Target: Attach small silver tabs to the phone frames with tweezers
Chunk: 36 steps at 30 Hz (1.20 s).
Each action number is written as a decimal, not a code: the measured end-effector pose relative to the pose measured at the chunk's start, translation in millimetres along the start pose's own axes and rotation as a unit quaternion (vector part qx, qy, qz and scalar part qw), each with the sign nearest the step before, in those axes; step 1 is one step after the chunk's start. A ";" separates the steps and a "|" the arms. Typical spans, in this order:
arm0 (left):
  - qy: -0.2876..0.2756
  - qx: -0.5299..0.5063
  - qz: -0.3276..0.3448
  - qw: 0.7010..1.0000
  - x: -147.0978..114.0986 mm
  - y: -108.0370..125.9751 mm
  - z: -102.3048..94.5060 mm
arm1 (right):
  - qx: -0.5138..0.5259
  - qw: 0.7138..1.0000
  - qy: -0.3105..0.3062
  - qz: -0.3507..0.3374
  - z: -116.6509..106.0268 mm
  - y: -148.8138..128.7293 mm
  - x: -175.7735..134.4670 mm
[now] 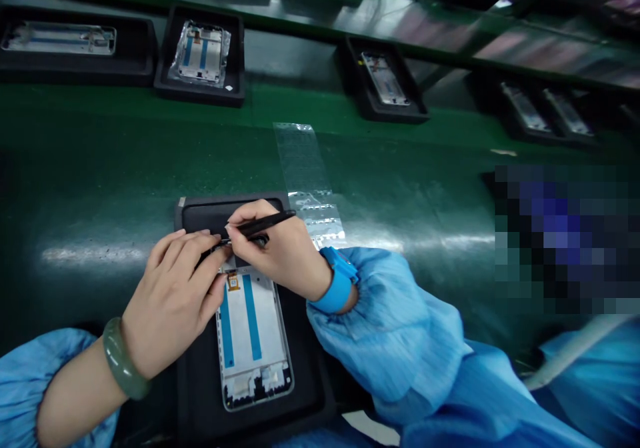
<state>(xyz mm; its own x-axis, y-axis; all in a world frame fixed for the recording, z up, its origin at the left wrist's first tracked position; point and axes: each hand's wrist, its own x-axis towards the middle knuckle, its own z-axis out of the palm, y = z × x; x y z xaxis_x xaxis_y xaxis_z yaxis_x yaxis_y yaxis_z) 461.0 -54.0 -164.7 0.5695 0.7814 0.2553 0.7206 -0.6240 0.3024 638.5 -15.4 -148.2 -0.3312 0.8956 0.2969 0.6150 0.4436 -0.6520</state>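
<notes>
A phone frame point(265, 335) with two blue strips and a small orange flex connector point(233, 282) lies in a black foam tray point(200, 395) in front of me. My left hand point(173, 288) grips the frame's upper left end, fingertips together at its top edge, thumb along its side. Pinched in my right hand point(280, 255) is a pair of black tweezers point(265, 223). Their tips point left, close to my left fingertips at the frame's top end. Fingers hide that end, so what the tips touch cannot be seen.
Clear plastic film strips point(305, 161) lie on the green bench point(125, 148) behind the tray. Along the back stand more black trays point(165, 91) with phone frames point(203, 51). A pixelated patch point(565, 235) covers the right side; a blue sleeve point(595, 368) shows below it.
</notes>
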 end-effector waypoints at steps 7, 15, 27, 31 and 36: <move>0.000 -0.007 -0.005 1.000 -0.4 0.5 0.9 | 0.043 0.999 0.021 0.026 -7.5 2.4 -3.7; 0.008 -0.023 -0.006 1.000 -1.0 0.4 1.7 | -0.046 0.993 0.028 -0.104 0.6 0.0 -9.3; -0.003 -0.032 0.002 0.999 0.1 -2.1 1.6 | -0.127 0.989 0.023 -0.067 -41.3 23.6 12.1; 0.013 -0.053 0.009 0.998 1.9 -6.7 3.0 | -0.272 0.952 -0.136 -0.030 -41.3 36.9 19.5; 0.119 -0.028 -0.079 0.989 51.0 -49.8 11.4 | -0.288 0.943 -0.164 -0.030 -39.2 43.5 23.5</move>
<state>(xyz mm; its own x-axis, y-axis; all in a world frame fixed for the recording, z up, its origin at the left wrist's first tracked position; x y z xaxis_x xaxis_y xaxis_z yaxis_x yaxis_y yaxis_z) 458.7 17.1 -177.2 0.3381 0.8485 0.4071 0.7666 -0.4993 0.4038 685.5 26.2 -142.2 -0.5235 0.8516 0.0276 0.8432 0.5225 -0.1263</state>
